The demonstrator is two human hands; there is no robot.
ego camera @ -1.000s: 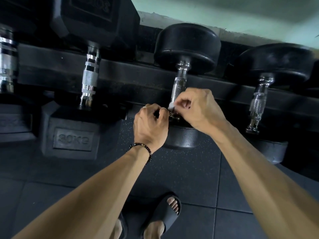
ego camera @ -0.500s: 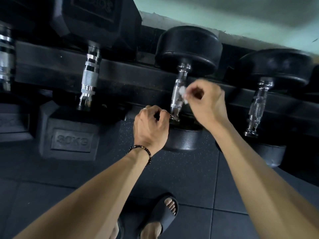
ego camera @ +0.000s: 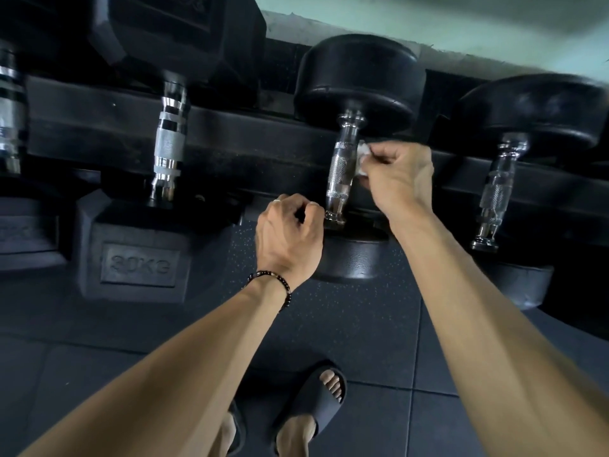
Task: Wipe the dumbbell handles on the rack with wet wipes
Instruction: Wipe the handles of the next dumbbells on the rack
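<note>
The middle round-headed dumbbell lies on the black rack [ego camera: 257,143], its knurled chrome handle [ego camera: 341,169] pointing towards me. My right hand [ego camera: 398,179] pinches a small white wet wipe [ego camera: 362,156] and holds it against the right side of the handle's upper half. My left hand [ego camera: 288,240] sits with curled fingers just left of the handle's lower collar, over the near rubber head [ego camera: 352,258]; I see nothing in its grasp. A beaded bracelet circles the left wrist.
Left of it lies a hex dumbbell marked 30KG [ego camera: 141,265] with a chrome handle [ego camera: 168,143]. Another round dumbbell's handle [ego camera: 497,189] is to the right, and one more handle [ego camera: 10,113] shows at the far left edge. My feet in black slides [ego camera: 313,400] stand on dark rubber tiles.
My right hand has slid the wipe from the handle's lower end up along its right side. The left hand has stayed by the lower collar.
</note>
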